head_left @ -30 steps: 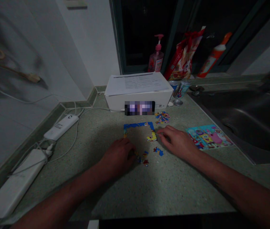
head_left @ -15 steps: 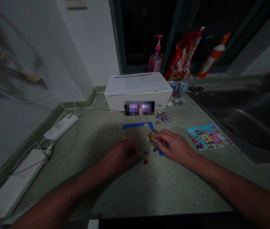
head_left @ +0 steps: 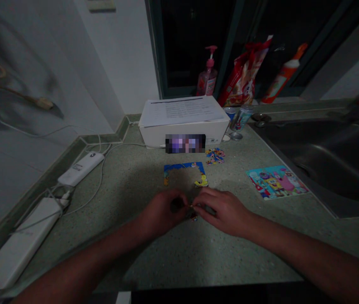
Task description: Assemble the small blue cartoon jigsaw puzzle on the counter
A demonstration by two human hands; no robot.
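My left hand (head_left: 166, 212) and my right hand (head_left: 223, 210) meet low over the counter, thumbs and fingertips pinched together. A small puzzle piece (head_left: 191, 206) shows between the fingertips of both, mostly covered. Just beneath them lies a reddish-brown puzzle piece (head_left: 194, 217), partly hidden. Beyond the hands is a partly joined puzzle border (head_left: 184, 166), with a blue top edge and short sides. Yellow pieces (head_left: 202, 182) sit at the lower end of its right side. Any other loose pieces under my right hand are hidden.
A pile of puzzle pieces (head_left: 216, 156) lies behind the border. To the right are a cartoon picture sheet (head_left: 276, 182) and a metal sink (head_left: 334, 160). A phone (head_left: 185, 144) leans on a white box (head_left: 150, 131). Cables and a power strip (head_left: 24, 240) run along the left.
My right hand has moved from the border's right side down and left to meet my left hand. The yellow pieces it was touching now lie free at the border. My left hand has shifted slightly right.
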